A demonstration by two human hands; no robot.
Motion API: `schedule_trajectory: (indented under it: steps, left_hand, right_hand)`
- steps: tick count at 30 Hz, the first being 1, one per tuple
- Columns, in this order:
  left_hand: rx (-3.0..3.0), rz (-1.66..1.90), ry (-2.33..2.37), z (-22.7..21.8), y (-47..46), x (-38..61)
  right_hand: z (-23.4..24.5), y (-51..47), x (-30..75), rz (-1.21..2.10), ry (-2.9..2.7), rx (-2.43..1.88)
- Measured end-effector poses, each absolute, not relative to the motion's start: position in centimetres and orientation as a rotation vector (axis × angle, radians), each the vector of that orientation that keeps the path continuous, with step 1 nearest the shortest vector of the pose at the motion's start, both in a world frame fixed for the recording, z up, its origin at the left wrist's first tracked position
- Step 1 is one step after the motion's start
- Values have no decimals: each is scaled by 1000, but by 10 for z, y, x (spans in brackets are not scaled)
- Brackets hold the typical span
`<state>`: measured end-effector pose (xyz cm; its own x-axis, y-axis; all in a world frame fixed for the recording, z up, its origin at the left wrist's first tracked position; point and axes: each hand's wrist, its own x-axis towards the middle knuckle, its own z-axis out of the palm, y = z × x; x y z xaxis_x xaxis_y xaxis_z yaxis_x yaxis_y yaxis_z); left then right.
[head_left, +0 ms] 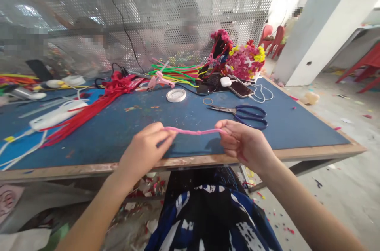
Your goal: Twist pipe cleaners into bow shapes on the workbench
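Note:
A pink pipe cleaner (192, 132) is stretched nearly level between my two hands, above the front edge of the table. A small knot or twist shows near its middle. My left hand (148, 142) pinches one end between thumb and fingers. At the other end, my right hand (245, 140) grips it with thumb and forefinger, the other fingers curled. Just beyond my right hand lie scissors (242, 114) with dark blue handles, their blades pointing left. A thin ring (208, 101) rests near the scissor tips.
Behind are a white roll (176, 95), a pink glue gun (160, 80), green and yellow pipe cleaners (175, 73), red strands (115, 88), a phone (241, 89), an earbud case (226, 81) and a flower bunch (245, 62). A white power strip (59, 114) lies left. Perforated metal (166, 13) stands behind the table.

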<state>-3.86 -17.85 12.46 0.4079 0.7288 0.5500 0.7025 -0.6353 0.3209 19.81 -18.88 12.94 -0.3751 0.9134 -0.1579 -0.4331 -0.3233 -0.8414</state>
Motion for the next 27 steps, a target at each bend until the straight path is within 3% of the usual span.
schedule_trajectory:
  steps: [3,5,9,11,15,18,23,27]
  left_hand:
    - [2113,1699,1428,122,-170,-23]
    - [1598,1842,1179,126,-167,-7]
    - [764,1278,512,134,-170,21]
    - [533,1086,340,130,-176,31]
    - [517,1037,192,114,-190,41]
    - [907,1148,294,109,-197,38]
    - [1537,1418,946,122,-206,25]
    - [1751,1507,1148,129,-213,28]
  right_hand:
    - [128,-199,188,1978,-753,-749]
    - [120,-203,182,2145,-716,-720]
    - [94,-203,178,2576,-867,-444]
    - [82,-202,178,2622,-878,-214]
    - [79,-207,166,2272,-569,64]
    - [97,-213,154,1934,-417,-218]
    - [116,-214,153,1308,-890,-750]
    - [111,-213,160,663,-1383,-1015]
